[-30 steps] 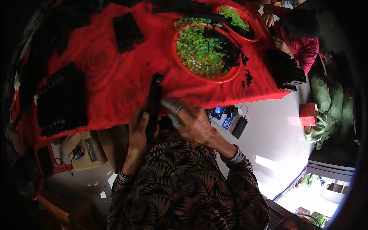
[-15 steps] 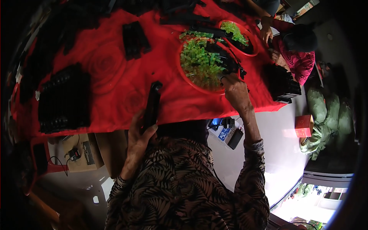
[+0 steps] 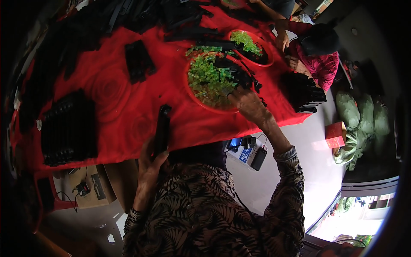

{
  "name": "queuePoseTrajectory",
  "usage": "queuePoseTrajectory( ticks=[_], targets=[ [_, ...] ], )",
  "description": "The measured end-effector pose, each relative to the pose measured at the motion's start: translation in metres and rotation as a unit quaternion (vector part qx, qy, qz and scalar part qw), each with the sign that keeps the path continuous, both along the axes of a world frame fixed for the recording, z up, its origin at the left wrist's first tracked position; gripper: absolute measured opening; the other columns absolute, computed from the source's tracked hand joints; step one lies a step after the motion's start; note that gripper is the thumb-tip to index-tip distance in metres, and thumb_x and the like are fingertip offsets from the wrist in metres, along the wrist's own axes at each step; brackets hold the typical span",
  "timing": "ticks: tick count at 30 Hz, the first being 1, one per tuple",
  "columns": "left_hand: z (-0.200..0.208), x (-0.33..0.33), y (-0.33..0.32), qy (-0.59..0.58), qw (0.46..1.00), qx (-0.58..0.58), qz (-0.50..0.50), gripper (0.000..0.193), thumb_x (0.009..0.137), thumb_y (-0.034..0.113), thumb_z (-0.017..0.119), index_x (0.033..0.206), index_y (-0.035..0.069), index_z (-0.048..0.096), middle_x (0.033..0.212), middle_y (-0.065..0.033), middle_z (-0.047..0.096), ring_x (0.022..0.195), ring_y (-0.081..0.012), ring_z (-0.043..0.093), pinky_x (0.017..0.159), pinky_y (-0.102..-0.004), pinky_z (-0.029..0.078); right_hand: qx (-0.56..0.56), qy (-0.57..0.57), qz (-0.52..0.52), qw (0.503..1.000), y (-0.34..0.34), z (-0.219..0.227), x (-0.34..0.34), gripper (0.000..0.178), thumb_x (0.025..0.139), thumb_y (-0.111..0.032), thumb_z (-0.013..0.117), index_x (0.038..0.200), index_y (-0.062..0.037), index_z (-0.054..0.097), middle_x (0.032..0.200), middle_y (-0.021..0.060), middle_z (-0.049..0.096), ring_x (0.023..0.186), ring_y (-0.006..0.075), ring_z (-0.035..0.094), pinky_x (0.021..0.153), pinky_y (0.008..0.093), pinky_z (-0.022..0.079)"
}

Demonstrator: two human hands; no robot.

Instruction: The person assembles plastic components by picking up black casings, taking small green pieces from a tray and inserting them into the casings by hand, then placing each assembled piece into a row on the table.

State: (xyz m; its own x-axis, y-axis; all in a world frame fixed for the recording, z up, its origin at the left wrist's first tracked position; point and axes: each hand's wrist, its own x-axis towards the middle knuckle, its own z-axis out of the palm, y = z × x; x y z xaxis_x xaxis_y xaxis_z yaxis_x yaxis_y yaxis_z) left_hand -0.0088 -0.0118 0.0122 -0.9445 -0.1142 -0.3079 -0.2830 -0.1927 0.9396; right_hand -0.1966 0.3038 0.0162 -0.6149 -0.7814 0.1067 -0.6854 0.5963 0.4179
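**Picking green pieces for the black strip**

Stacks of black parts (image 3: 68, 128) lie at the left end of the table (image 3: 115, 85), which is draped in a red cloth. Just right of them the left hand (image 3: 150, 165) grips a long black strip (image 3: 162, 128) by its lower end, holding it upright over the table's near edge. Further right sits a red bowl (image 3: 201, 100) heaped with small green pieces (image 3: 209, 77), some black parts lying across its far side. The right hand (image 3: 244, 100) is down at the bowl's right rim, fingers curled among the green pieces; whether they have closed on one I cannot tell.

My reading is that the picking step is in hand. The next move seems to call for a firm pinch on a single piece, and for bringing it across to the strip with its end lined up.

A second red bowl (image 3: 261, 58) stands beyond. Another person's hand (image 3: 281, 40) reaches in at the far right corner. The fingertips in the bowl are hidden by the hand's own back, the strip's face is too dark to read, and the heap of black parts along the far edge blurs into shadow.
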Motion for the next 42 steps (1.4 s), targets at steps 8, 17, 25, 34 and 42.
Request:
queuePoseTrajectory(
  ticks=[8, 17, 25, 34, 42],
  targets=[
    [-0.004, -0.001, -0.004, 0.007, 1.000, -0.025, 0.008, 0.064, 0.081, 0.013, 0.069, 0.136, -0.002, 0.040, 0.099, -0.0091, 0.060, 0.067, -0.0131, 0.056, 0.056, -0.0267, 0.048, -0.001, -0.048, 0.013, 0.999, 0.002, 0.003, -0.001, 0.032, 0.079, -0.011, 0.057, 0.110, -0.0075, 0.054, 0.103, 0.0075, 0.059, 0.102, 0.0233, 0.056, 0.087, 0.0328, 0.050],
    [-0.019, -0.012, -0.015, -0.021, 0.996, -0.070, -0.045, 0.062, 0.075, 0.014, 0.075, 0.127, -0.003, 0.047, 0.080, -0.0053, 0.060, 0.059, -0.0111, 0.054, 0.049, -0.0254, 0.044, 0.059, 0.002, 0.067, 0.996, 0.008, 0.008, -0.001, 0.025, 0.081, -0.016, 0.055, 0.104, -0.0088, 0.057, 0.101, 0.0057, 0.059, 0.103, 0.0215, 0.055, 0.089, 0.0311, 0.049],
    [-0.002, -0.012, -0.009, -0.033, 0.993, -0.106, -0.046, 0.048, 0.075, 0.013, 0.074, 0.116, 0.000, 0.053, 0.066, -0.0008, 0.053, 0.053, -0.0099, 0.048, 0.048, -0.0247, 0.037, 0.011, 0.039, 0.112, 0.993, 0.015, 0.006, -0.005, 0.010, 0.079, -0.019, 0.056, 0.084, -0.0113, 0.055, 0.087, 0.0021, 0.054, 0.091, 0.0177, 0.053, 0.077, 0.0285, 0.050],
    [-0.008, -0.016, -0.016, -0.046, 0.993, 0.108, -0.023, 0.032, 0.078, 0.007, 0.070, 0.103, 0.005, 0.050, 0.079, -0.0065, 0.056, 0.060, -0.0131, 0.054, 0.049, -0.0256, 0.043, -0.267, -0.021, -0.018, 0.963, 0.002, 0.027, 0.053, 0.042, 0.073, -0.001, 0.065, 0.115, -0.0040, 0.060, 0.103, 0.0063, 0.062, 0.081, 0.0193, 0.064, 0.066, 0.0301, 0.054],
    [-0.016, -0.028, 0.016, -0.080, 0.966, 0.224, -0.099, 0.034, 0.083, 0.016, 0.070, 0.108, -0.001, 0.055, 0.082, -0.0151, 0.067, 0.067, -0.0178, 0.066, 0.062, -0.0271, 0.056, -0.653, -0.448, 0.119, 0.599, -0.097, 0.010, 0.125, 0.027, 0.075, 0.010, 0.067, 0.099, -0.0010, 0.067, 0.088, 0.0087, 0.065, 0.086, 0.0182, 0.065, 0.076, 0.0317, 0.051]
  ],
)
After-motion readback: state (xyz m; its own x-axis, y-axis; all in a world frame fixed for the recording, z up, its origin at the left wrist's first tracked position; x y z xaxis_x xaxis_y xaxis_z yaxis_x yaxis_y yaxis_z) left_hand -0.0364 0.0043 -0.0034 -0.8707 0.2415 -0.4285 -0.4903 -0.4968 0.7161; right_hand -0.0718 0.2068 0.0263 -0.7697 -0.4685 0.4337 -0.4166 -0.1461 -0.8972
